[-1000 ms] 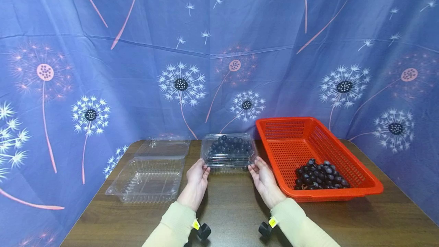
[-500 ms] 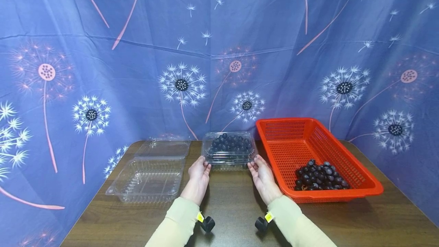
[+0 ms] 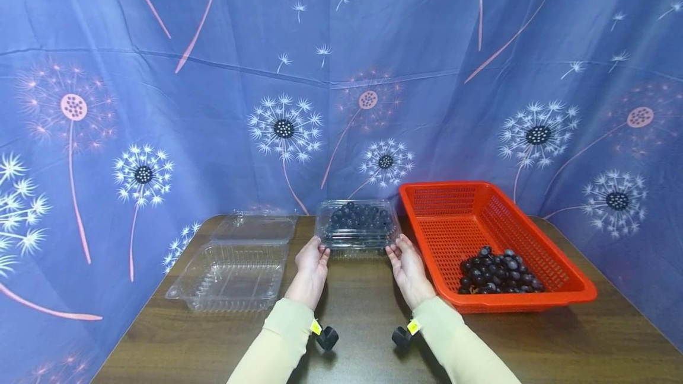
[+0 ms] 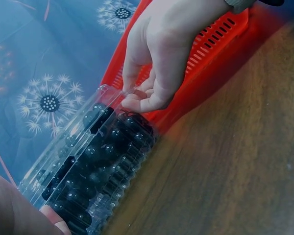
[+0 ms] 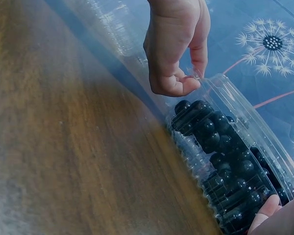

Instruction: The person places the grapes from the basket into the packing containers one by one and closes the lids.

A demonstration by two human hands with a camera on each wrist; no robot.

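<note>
A clear plastic clamshell container (image 3: 357, 240) full of dark grapes (image 3: 358, 216) sits at the back middle of the table, its lid down. My left hand (image 3: 312, 268) pinches its near left corner between thumb and fingers. At the near right corner my right hand (image 3: 408, 268) pinches the rim the same way. In the left wrist view the right hand (image 4: 159, 58) grips the corner tab, with grapes (image 4: 100, 161) pressed behind the clear wall. The right wrist view has the left hand (image 5: 176, 54) pinching the opposite corner.
To the left lies another clear clamshell container (image 3: 235, 277), its lid folded back. A red plastic basket (image 3: 443, 248) stands on the right, with a bunch of dark grapes (image 3: 498, 271) in its near end. A blue dandelion-print curtain (image 3: 331, 105) hangs behind the wooden table (image 3: 357, 325).
Both hands, still pinching the front corners, have shifted slightly away from me along with the filled container. The basket and the other container have stayed in place.
</note>
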